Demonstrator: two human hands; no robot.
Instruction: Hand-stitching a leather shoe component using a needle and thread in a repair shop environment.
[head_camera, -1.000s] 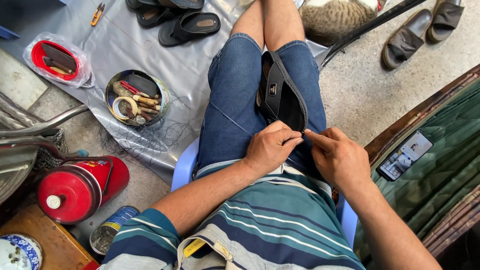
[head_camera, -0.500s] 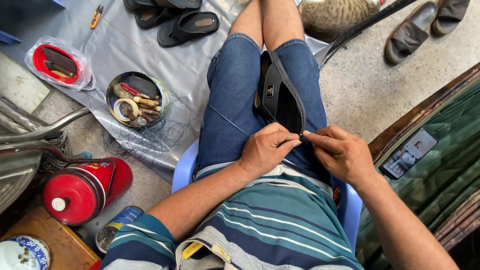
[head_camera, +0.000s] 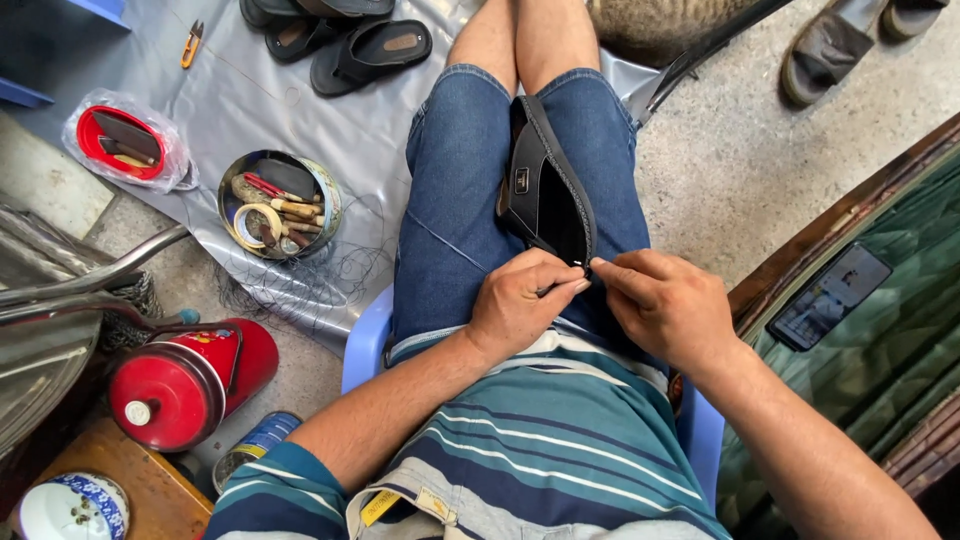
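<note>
A black shoe (head_camera: 540, 190) lies on edge in my lap, between my thighs in blue denim shorts. My left hand (head_camera: 520, 300) grips its near end, fingers curled around the heel edge. My right hand (head_camera: 665, 305) meets it from the right, thumb and forefinger pinched at the shoe's rim where a small pale point shows, too small to name. A thin thread (head_camera: 445, 240) runs slantwise across my left thigh. Both hands touch the shoe at the same spot.
A round tin of tools (head_camera: 280, 205) sits on a grey plastic sheet (head_camera: 250, 100) to my left, beside a red tray in a bag (head_camera: 125, 145) and black sandals (head_camera: 370, 50). A red canister (head_camera: 190, 380) stands near my blue stool (head_camera: 365, 335). Loose shoes (head_camera: 825, 55) lie far right.
The view has shifted slightly. My hands stay at the shoe's near end; the right hand's fingers have edged a little along the rim.
</note>
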